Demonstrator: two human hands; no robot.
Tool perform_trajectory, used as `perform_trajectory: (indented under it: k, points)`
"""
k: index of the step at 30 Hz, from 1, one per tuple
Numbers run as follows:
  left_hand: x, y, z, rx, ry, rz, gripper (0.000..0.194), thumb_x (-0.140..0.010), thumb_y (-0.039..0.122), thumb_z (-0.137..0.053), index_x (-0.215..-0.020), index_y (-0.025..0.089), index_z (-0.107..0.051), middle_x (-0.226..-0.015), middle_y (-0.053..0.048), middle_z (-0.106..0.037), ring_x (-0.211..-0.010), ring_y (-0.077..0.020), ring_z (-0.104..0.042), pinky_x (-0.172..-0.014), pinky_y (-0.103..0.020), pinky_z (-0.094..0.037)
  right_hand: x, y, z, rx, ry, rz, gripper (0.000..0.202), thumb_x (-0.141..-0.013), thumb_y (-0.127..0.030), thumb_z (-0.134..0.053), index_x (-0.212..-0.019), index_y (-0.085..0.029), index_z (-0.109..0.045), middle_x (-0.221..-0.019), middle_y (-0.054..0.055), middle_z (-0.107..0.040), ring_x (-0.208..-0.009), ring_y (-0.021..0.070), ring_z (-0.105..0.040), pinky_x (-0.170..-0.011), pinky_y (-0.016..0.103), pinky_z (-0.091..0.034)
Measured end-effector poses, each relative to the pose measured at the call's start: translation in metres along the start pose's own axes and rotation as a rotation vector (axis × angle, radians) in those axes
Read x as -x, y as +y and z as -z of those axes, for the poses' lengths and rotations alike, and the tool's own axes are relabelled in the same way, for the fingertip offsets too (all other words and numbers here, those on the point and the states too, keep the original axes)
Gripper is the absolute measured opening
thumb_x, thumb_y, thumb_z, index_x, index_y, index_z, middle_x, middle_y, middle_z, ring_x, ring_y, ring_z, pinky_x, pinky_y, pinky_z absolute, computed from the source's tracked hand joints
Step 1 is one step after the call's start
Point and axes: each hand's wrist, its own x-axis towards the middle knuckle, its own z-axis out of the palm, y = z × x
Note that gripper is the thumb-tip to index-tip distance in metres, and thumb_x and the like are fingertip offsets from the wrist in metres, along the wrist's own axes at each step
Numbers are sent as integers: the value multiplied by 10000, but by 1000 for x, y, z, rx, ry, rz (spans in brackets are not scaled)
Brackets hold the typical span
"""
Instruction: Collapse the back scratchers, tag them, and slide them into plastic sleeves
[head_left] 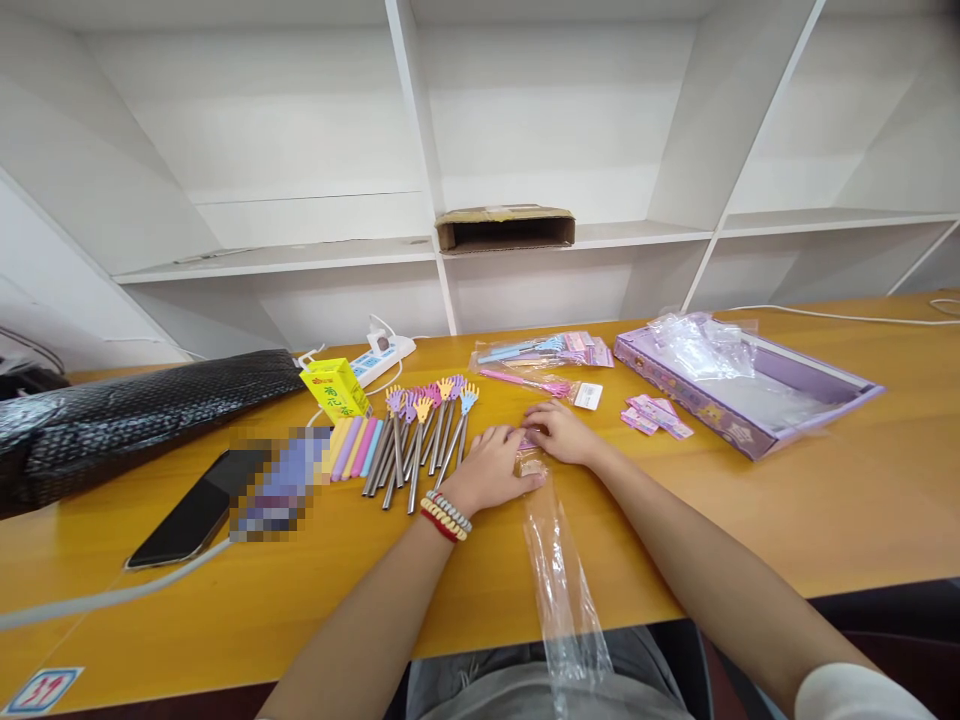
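Note:
A long clear plastic bag (556, 560) lies in front of me, its lower end hanging over the table's front edge. My left hand (495, 470) is closed on its upper end, thumb apart from the fingers. My right hand (561, 432) has its fingers curled on the same end, where a pink card (529, 440) shows partly under the hands. Left of them lie several metal-rod back scratchers (415, 470) with coloured hand-shaped heads. Beside these are several coloured tubes (352, 448). A pink back scratcher (525, 381) and bagged back scratchers (544, 350) lie farther back.
Pink cards (656, 416) lie right of my hands, near a purple tray box (795, 425) holding clear bags (705, 345). At left are a yellow box (336, 389), a power strip (384, 358), a phone (187, 510) and a black wrapped bundle (150, 415). A cardboard box (506, 212) sits on the shelf.

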Motion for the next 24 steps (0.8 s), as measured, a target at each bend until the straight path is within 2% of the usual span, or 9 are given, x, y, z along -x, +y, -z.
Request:
perform_trajectory:
  k: [4,6,11,13,16,20,24]
  points:
    - [1,4,2,-2,-3,-18,643,-729,608,-486,-1235,221,-399,-1164,-89,-489,-1100,-266,-429,-920,-399,-328,-2,-1,0,-19,23,0,172,-831,-209,-469,-820,-179,-638,-880,63,-625,-887,171,-535,-848,321,-377]
    - [1,5,1,-3,28,-19,632,-773,607,-418,-1264,212,-373,-1174,-94,-497,-1105,-256,-436,-918,-391,-331,-2,-2,1,-25,45,-24,184,-845,-219,-444,-786,-170,-611,-820,57,-621,-825,163,-541,-793,294,-389]
    - [-4,2,-3,-15,184,105,515,-896,452,-254,-1315,155,-294,-1198,-123,-512,-1101,-229,-477,-912,-358,-343,-1,-8,4,-99,104,-143,230,-891,-286,-352,-784,-180,-526,-731,27,-593,-674,136,-532,-656,246,-376]
    - [-5,0,-5,-24,194,147,516,-891,431,-287,-1309,130,-294,-1147,-135,-547,-1054,-232,-516,-883,-349,-367,-1,-10,5,-122,134,-179,260,-903,-323,-315,-772,-186,-493,-702,18,-574,-644,134,-518,-629,245,-365]
    - [-6,-2,-5,-13,174,126,502,-869,395,-365,-1303,152,-294,-1059,-113,-593,-976,-225,-561,-831,-332,-401,-1,-10,5,-128,142,-212,308,-898,-401,-298,-730,-190,-447,-653,5,-533,-600,133,-487,-586,249,-346]
    - [-5,1,-6,47,196,80,450,-857,310,-398,-1272,172,-292,-996,-86,-615,-883,-213,-595,-742,-308,-435,0,-9,3,-119,114,-226,323,-816,-507,-433,-755,-190,-428,-632,-10,-505,-576,133,-451,-552,246,-328]
    - [-5,2,-7,71,203,97,424,-835,260,-429,-1228,162,-303,-933,-78,-618,-817,-211,-608,-688,-291,-441,1,-10,5,-182,74,-180,318,-823,-493,-431,-735,-187,-429,-643,-16,-511,-583,121,-456,-554,238,-316]
